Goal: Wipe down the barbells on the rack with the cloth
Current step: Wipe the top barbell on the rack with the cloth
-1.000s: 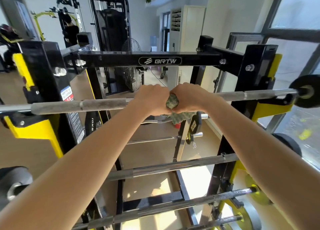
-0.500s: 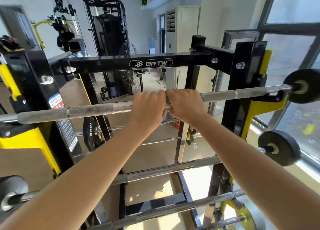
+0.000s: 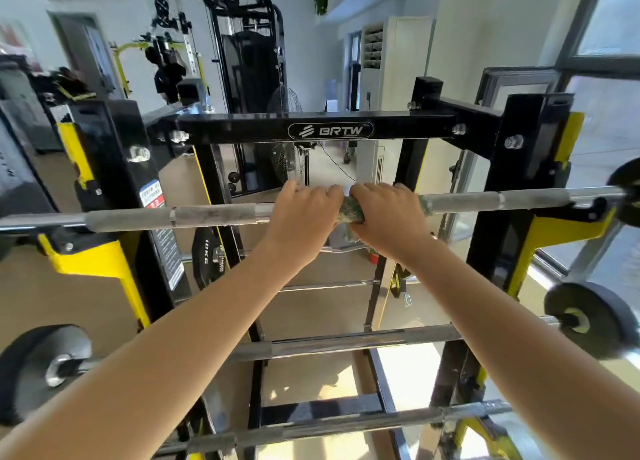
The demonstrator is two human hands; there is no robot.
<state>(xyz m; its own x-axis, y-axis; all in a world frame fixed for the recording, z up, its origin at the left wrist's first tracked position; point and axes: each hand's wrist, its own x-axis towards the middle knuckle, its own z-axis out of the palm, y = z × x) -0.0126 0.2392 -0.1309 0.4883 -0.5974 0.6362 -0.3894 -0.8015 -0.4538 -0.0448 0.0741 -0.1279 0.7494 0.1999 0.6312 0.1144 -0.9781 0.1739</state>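
- Right hand point(image 3: 388, 217), frame centre, clamps the mottled green cloth point(image 3: 349, 210) round the knurled grey steel barbell point(image 3: 214, 215), to reach all sides.
- Left hand point(image 3: 304, 217), just beside it, curls over the bar, probably steadying it.

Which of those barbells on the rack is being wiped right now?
The top barbell: the left hand grips it and the right hand wraps the green cloth round it. The lower barbells are untouched.

A black rack point(image 3: 329, 130) carries barbells on yellow hooks point(image 3: 100, 262) at its uprights. The top barbell point(image 3: 207, 215) lies across the highest pair, a second barbell point(image 3: 346, 343) sits lower, and a third barbell point(image 3: 346, 421) lower still.
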